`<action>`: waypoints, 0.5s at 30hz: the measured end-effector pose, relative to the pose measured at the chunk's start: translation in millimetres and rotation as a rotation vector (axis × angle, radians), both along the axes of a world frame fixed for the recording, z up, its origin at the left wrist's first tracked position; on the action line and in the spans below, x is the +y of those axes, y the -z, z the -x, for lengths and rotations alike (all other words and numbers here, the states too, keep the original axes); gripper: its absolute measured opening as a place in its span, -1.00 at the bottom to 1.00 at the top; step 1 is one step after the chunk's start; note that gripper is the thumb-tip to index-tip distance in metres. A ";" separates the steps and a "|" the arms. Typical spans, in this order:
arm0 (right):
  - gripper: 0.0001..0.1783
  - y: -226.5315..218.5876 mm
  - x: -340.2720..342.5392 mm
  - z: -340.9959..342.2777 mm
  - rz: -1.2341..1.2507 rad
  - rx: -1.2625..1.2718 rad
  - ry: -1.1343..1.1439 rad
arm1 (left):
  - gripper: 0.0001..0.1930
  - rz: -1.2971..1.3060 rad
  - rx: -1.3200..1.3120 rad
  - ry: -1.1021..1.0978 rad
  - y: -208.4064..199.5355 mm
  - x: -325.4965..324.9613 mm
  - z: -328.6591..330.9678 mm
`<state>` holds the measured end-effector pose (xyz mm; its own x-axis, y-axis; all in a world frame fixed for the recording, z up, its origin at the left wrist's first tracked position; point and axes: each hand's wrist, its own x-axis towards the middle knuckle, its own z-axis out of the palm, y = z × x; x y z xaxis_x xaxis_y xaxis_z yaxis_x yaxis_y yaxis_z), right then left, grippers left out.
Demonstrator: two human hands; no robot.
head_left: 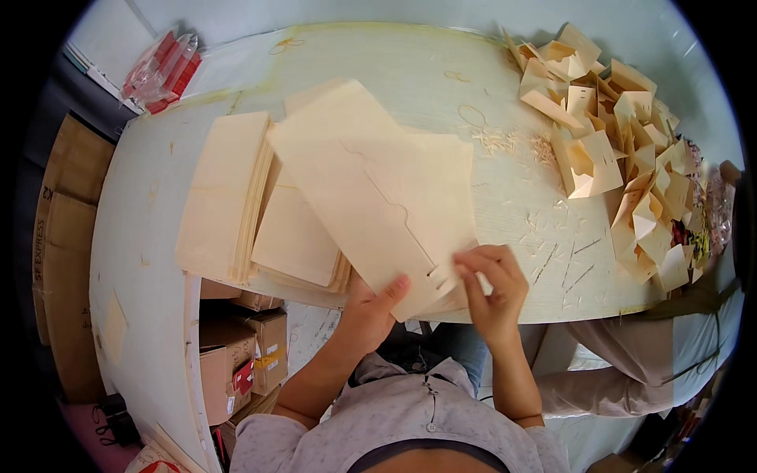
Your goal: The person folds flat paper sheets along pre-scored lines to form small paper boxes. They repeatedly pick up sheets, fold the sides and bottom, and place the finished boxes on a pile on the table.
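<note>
A cream card sheet [359, 185] lies tilted over my lap and the table edge, with a wavy cut line running down it and small slots near its lower end. My left hand [367, 319] grips that lower end, thumb on top and fingers underneath. Beside the slots, my right hand [498, 296] is pinched, thumb against fingers; whatever is between the fingertips is too small to make out. Another cream sheet [449, 173] shows beneath the tilted one. To the left are a tall stack of cream sheets [217, 193] and a lower stack [296, 229].
Folded cream card pieces [583, 150] are heaped at the right. Small card scraps [497, 140] and rubber bands [473, 116] lie on the pale table [363, 55]. Red packets in plastic [164, 71] sit back left. Cardboard boxes [264, 347] fill a shelf below. Another person's leg [607, 378] is at right.
</note>
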<state>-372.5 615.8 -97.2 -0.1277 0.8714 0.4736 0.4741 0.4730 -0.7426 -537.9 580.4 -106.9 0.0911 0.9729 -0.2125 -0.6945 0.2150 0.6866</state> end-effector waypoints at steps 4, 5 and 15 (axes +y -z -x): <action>-0.68 -15.4 -7.8 13.3 0.001 -0.001 -0.055 | -0.69 -0.071 0.106 -0.031 0.7 4.8 -1.6; -0.67 -14.2 -9.2 15.3 -0.033 -0.048 -0.011 | -0.72 -0.081 0.139 -0.041 -0.5 5.6 -3.0; -0.77 7.4 -1.6 7.3 -0.385 -0.176 -0.043 | -0.75 -0.140 0.348 0.006 11.8 2.3 -8.8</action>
